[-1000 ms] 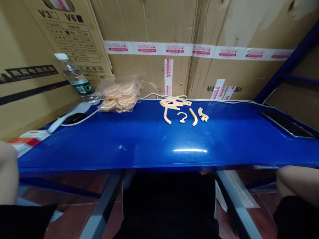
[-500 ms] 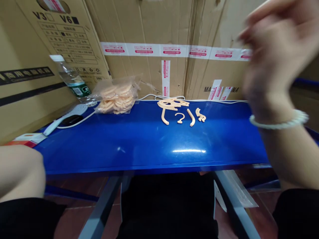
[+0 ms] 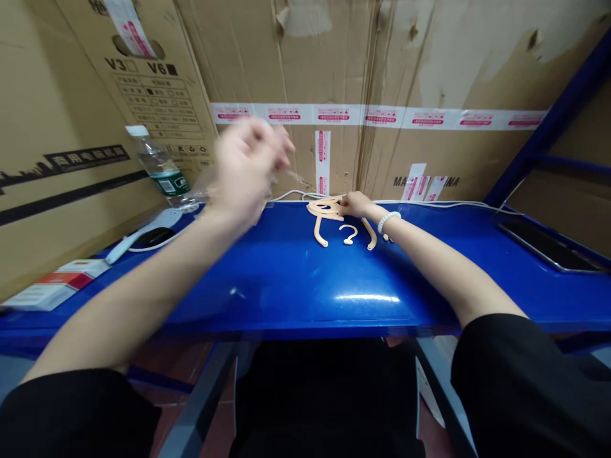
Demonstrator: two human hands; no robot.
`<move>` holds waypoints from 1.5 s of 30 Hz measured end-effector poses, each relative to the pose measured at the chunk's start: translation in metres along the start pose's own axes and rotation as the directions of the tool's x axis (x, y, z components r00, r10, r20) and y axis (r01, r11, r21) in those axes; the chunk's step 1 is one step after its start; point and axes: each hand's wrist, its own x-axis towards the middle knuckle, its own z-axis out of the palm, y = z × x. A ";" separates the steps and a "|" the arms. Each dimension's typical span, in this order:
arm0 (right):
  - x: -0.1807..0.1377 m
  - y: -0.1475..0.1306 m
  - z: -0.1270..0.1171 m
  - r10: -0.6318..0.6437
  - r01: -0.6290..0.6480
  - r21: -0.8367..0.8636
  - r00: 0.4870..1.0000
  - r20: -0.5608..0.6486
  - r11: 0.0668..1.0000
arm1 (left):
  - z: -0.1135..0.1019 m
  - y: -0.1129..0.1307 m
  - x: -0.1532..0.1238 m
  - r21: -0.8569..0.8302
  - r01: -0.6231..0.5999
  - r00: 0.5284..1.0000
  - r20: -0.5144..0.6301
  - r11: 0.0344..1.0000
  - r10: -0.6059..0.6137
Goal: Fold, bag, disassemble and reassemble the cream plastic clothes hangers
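Observation:
My left hand [image 3: 251, 168] is raised in front of the cardboard, smeared by motion; its fingers look curled, but I cannot make out anything in them. At the back of the blue table, my right hand [image 3: 358, 205], with a pale bead bracelet on its wrist, pinches the right end of a pile of peach plastic hanger parts [image 3: 317, 208]. In front of the pile lie a curved hanger arm [image 3: 320, 232], a small hanger hook [image 3: 351, 234] and a second curved arm [image 3: 369, 234]. Small pieces [image 3: 387, 238] show partly behind my right wrist.
A clear bag [image 3: 205, 184] is mostly hidden behind my left hand. A water bottle [image 3: 165, 172], a pale-handled object [image 3: 143, 229] and a small box [image 3: 57, 284] stand left. A phone [image 3: 548, 245] lies right. Cardboard [image 3: 296, 70] walls the back; a white cable [image 3: 458, 203] runs along it.
My right hand has come down from the upper right onto the hanger parts. My left hand has risen into view over the bag. The view has shifted, and the phone now shows.

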 end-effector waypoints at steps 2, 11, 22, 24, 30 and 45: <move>0.001 0.001 0.002 0.006 -0.005 0.021 0.999 -0.035 1.000 | 0.019 -0.024 -0.021 -0.064 0.096 0.991 0.100 0.993 -0.089; -0.026 0.009 -0.012 0.153 -0.058 0.345 0.954 -0.256 0.937 | 0.051 -0.065 -0.082 -0.091 0.316 0.915 0.294 0.944 -0.278; -0.143 -0.013 -0.021 0.173 0.233 0.891 0.932 -0.319 0.390 | 0.048 -0.050 -0.090 -0.028 0.264 0.959 0.110 0.964 -0.259; -0.156 -0.025 -0.017 0.136 0.235 0.888 0.941 -0.310 0.396 | 0.048 -0.045 -0.093 -0.023 0.312 0.940 0.155 0.950 -0.305; -0.166 -0.041 -0.012 0.041 0.242 0.887 0.959 -0.280 0.393 | 0.054 -0.038 -0.102 -0.010 0.407 0.855 0.356 0.913 -0.377; -0.153 0.002 -0.036 -0.035 0.130 0.763 0.990 -0.139 0.633 | 0.053 -0.057 -0.096 -0.168 0.402 0.888 0.313 0.900 -0.338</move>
